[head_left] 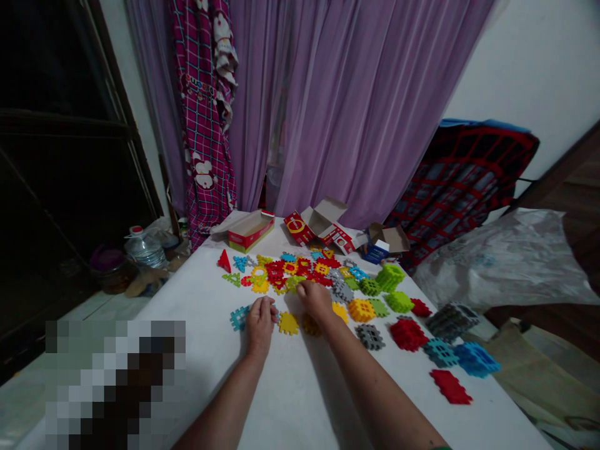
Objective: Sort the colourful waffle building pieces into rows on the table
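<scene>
My left hand (260, 320) is low over the white table, its fingers curled together. A teal notched plastic building tile (239, 318) lies just left of it, and a yellow tile (289, 323) is to its right. Whatever the left fingers hold is hidden. My right hand (315, 299) reaches farther forward to the near edge of a mixed pile of building pieces (276, 272). Its fingers are closed beside a yellow-green tile (294, 283); whether they grip it is unclear. Under my right wrist, another yellow tile (310, 325) is partly covered.
Sorted stacks stand on the right, among them yellow (361, 310), grey (370, 336), red (407, 334), blue (477, 359) and green (390, 277). Opened cardboard boxes (252, 231) line the table's back edge before purple curtains. A plastic sheet (510, 262) lies beyond the right edge.
</scene>
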The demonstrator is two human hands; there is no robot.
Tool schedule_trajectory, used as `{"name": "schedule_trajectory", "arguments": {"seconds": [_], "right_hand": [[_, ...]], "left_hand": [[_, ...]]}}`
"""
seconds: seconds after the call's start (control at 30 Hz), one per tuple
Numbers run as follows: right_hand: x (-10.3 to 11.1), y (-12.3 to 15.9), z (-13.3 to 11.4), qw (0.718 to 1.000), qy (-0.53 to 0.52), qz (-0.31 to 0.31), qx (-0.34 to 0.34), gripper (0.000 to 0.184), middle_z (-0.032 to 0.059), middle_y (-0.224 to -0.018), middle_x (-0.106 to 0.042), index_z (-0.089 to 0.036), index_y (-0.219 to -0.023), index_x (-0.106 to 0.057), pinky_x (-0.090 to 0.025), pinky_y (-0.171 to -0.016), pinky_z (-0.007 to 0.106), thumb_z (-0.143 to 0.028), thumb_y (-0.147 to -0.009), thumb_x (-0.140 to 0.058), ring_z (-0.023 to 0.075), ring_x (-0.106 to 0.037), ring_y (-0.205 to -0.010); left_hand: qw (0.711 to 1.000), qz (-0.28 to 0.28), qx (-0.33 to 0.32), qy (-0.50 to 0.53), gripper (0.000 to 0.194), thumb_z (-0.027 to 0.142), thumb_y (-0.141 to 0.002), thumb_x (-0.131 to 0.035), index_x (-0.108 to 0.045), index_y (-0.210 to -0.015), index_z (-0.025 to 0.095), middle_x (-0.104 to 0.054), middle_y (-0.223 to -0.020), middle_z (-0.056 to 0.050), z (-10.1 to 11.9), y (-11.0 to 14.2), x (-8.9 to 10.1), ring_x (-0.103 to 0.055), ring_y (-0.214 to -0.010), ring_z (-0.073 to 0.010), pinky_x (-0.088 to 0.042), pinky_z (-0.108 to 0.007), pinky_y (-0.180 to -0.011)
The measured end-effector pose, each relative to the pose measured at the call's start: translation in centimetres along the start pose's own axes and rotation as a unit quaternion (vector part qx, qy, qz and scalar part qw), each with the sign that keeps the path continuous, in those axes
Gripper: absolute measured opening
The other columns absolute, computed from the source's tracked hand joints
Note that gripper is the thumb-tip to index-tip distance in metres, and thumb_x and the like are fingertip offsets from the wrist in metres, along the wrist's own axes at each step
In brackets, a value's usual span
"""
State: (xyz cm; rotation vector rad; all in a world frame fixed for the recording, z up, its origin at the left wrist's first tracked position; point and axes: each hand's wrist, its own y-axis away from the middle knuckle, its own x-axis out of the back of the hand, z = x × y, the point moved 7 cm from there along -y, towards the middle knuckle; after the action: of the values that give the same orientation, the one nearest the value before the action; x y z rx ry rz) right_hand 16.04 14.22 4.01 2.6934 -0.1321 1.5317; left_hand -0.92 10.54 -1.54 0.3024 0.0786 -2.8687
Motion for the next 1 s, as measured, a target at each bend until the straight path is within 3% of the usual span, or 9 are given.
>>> {"name": "schedule_trajectory", "arguments": {"seconds": [0.17,0.4,0.67,0.83,1.0], "right_hand": [[-0.1,0.5,2.0,0.973,-0.221,-0.013,-0.056,0.038,0.0047,-0.075,-0.067,-0.018,-0.075,-0.061,-0.041,-0.055,0.022,-0.040,-0.089,-0.034,0.0147,-0.060,-0.066],[-1.6,2.2,2.1,0.912,-0.400,-0.063,-0.069,0.037,-0.0025,-0.061,-0.054,-0.021,-0.071,-0.055,-0.031,-0.046,0.020,-0.058,-0.072,-0.051,0.0105,-0.046,-0.054],[-2.4,2.7,2.0,0.902,-0.418,-0.097,-0.036,0.034,-0.0067,-0.054,-0.045,-0.020,-0.067,-0.054,-0.023,-0.043,0.020,-0.054,-0.072,-0.051,0.0072,-0.032,-0.045],[-1.9,3.1,1.2,0.913,-0.393,-0.108,0.014,0.033,-0.0065,-0.051,-0.044,-0.020,-0.060,-0.053,-0.027,-0.044,0.020,-0.051,-0.074,-0.054,0.0080,-0.033,-0.046],[-0.9,2.5,1.0,0.933,-0.356,-0.031,0.049,0.031,-0.0029,-0.058,-0.055,-0.020,-0.062,-0.058,-0.039,-0.055,0.023,-0.049,-0.075,-0.056,0.0122,-0.047,-0.055]], "left_hand": [[0.999,-0.012,-0.015,-0.036,0.046,0.056,-0.076,-0.062,-0.068,-0.098,0.016,-0.073,-0.088,-0.007,-0.6,-0.5,-0.2,-0.058,-0.050,-0.0096,-0.039,-0.020,-0.041],[0.998,-0.052,-0.007,-0.042,0.052,0.058,-0.074,-0.063,-0.072,-0.102,0.015,-0.075,-0.089,-0.008,-0.8,-0.4,-0.8,-0.059,-0.049,-0.0101,-0.041,-0.020,-0.042],[0.999,-0.045,0.006,0.012,0.050,0.056,-0.061,-0.074,-0.068,-0.089,0.015,-0.072,-0.076,-0.003,-0.3,-0.3,-1.2,-0.056,-0.048,-0.0086,-0.042,-0.020,-0.043],[0.998,-0.050,0.033,-0.002,0.051,0.058,-0.065,-0.069,-0.066,-0.093,0.016,-0.062,-0.060,0.003,-0.2,-0.1,-1.0,-0.052,-0.043,-0.0078,-0.032,-0.018,-0.038],[0.992,-0.083,0.095,0.006,0.049,0.058,-0.059,-0.072,-0.062,-0.083,0.017,-0.052,-0.048,0.008,-0.4,0.2,-1.4,-0.041,-0.036,-0.0052,-0.021,-0.016,-0.034]]}}
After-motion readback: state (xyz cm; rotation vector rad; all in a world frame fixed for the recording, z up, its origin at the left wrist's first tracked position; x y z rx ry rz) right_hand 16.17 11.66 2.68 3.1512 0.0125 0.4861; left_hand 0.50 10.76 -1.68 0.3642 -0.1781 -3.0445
